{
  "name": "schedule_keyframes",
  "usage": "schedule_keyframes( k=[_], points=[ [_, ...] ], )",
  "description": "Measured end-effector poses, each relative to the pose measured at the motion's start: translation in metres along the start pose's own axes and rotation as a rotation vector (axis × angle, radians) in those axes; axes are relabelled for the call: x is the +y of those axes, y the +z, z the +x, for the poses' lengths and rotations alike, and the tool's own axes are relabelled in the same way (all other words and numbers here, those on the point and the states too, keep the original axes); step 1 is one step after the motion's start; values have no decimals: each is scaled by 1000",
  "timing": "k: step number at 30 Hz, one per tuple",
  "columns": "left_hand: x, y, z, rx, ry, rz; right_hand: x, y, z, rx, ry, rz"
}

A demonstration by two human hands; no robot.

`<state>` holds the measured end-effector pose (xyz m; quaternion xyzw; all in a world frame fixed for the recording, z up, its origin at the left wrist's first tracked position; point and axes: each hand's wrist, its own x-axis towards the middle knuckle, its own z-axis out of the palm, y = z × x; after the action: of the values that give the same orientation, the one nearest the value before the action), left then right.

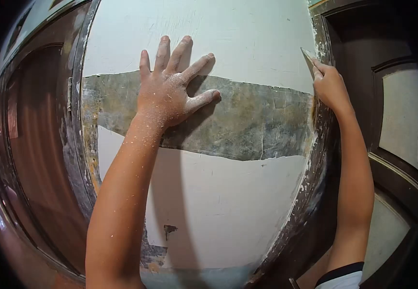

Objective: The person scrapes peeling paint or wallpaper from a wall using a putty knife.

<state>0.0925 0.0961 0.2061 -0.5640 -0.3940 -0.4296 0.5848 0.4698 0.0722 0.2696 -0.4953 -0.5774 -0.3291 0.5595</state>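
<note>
My left hand (165, 91) lies with spread fingers against the upright wall panel (252, 38), dusted with white powder. Its fingertips rest on the white paint, while the palm overlaps a bare grey-brown band (252, 123) with ragged paint edges. At the panel's upper right edge, my right hand (329, 84) is closed around a scraper (309, 59), its pointed metal blade angled up and left. The blade is close to the white surface beside the worn dark frame (322, 120). Most of the scraper's handle is hidden in my fingers.
White paint (228, 207) covers the panel below the bare band, with a small chipped patch (170, 230) near the bottom. A dark wooden door (38, 130) stands on the left. To the right is dark panelled woodwork with a pale inset (401, 115).
</note>
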Motion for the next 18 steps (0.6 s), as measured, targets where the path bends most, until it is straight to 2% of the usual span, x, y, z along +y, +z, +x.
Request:
schedule_keyframes(
  k=[2,12,16,18],
  points=[
    [1,2,0,7,0,11,-19,-8,6,-70,75,21],
    [-2,5,-1,29,9,1,-3,18,83,76,9,30],
    [-2,4,-1,29,6,-2,-1,14,98,-57,34,75],
    [-3,1,0,-1,-3,-11,-3,14,89,52,-17,119]
  ],
)
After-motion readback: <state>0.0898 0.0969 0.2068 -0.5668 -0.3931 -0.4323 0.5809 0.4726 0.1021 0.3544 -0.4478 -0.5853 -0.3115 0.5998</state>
